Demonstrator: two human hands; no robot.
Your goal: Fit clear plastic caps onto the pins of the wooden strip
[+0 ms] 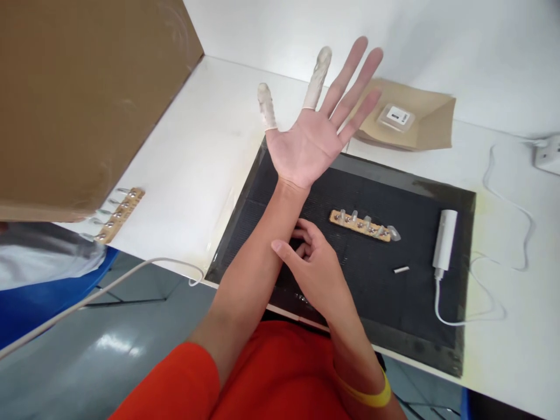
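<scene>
My left hand [306, 134] is raised palm up over the far edge of a black mat [371, 280], its fingers spread and holding nothing. Pale finger cots [318, 79] cover its thumb and index finger. My right hand [317, 265] reaches across to my left forearm [266, 251], its thumb resting on top and its fingers curled at the far side. To the right of my hands, a tan strip [356, 224] with metal studs and several clear plastic pieces lies on the mat. A short white stick [401, 269] lies nearby.
A white cylindrical device [445, 239] with a cable lies on the mat's right side. Behind the mat sits an open brown paper tray [431, 125] holding a small clear case [396, 117]. A large brown board [87, 105] and another studded strip [120, 216] are at left.
</scene>
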